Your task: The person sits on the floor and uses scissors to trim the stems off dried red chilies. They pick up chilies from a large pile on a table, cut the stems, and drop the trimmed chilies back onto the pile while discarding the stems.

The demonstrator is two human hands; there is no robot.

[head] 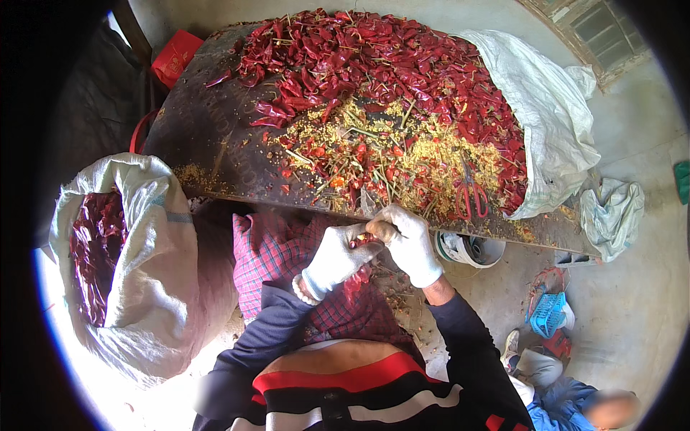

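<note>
In white work gloves, both my hands meet just in front of the table's near edge. My left hand point(343, 257) grips a dried red chili pepper point(358, 283), whose body hangs below the fingers. Its opened upper end, with pale seeds showing, pokes out between thumb and forefinger. The thumb and fingertips of my right hand point(407, 242) are pinched together at that end; whether they hold a bit of it is hidden. Beyond my hands, yellow seeds point(431, 148), cut stems and red scraps litter the table point(188, 124). Red-handled scissors point(470, 200) lie among the seeds.
Dried chilies point(366, 59) are heaped at the back, spilling from a white woven sack point(550, 118). An open sack of chilies point(183, 258) stands at left. Below the table are a white bucket point(488, 258) and a blue basket point(547, 315). Another person point(571, 398) is at lower right.
</note>
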